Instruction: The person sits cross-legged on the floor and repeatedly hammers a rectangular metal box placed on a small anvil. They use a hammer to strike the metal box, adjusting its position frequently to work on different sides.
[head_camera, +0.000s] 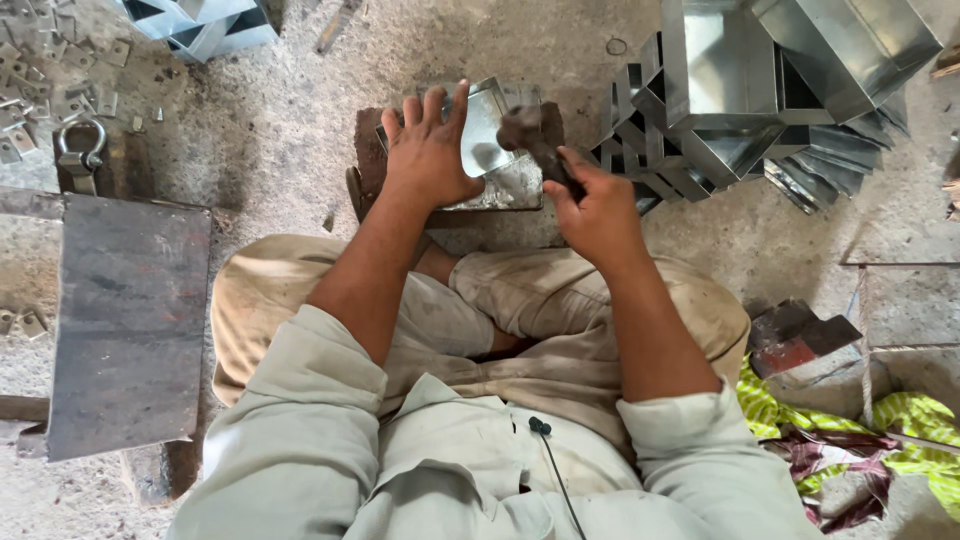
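I sit cross-legged on a concrete floor. My left hand (428, 150) lies flat, fingers spread, on a shiny sheet-metal tray piece (492, 140) that rests on a dark block (368, 165) in front of my knees. My right hand (592, 208) grips the handle of a dark hammer (528, 135), whose head hangs blurred just above the tray's right part. The tray's lower left corner is hidden under my left palm.
A stack of folded sheet-metal boxes (740, 90) stands at the upper right. A flat grey steel plate (130, 320) lies at my left, with a shackle (82, 150) and several small metal brackets (50, 70) beyond it. Green patterned cloth (900, 420) lies at the lower right.
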